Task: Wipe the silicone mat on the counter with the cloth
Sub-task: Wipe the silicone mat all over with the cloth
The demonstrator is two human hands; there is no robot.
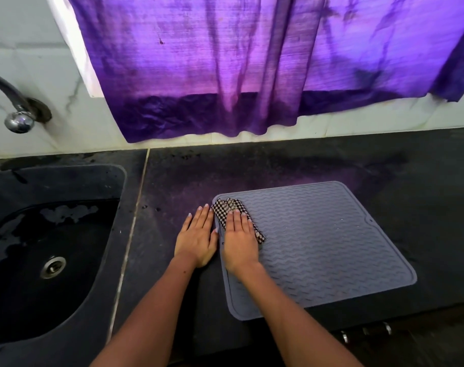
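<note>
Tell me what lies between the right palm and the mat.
The checked cloth, pressed flat under the right hand at the mat's far left corner; the head view shows it sticking out past the fingertips.

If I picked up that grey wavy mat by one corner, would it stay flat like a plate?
Probably not. The mat looks thin and rubbery, lying flush on the counter, so it would likely droop. Its ridges suggest it grips rather than slides.
</note>
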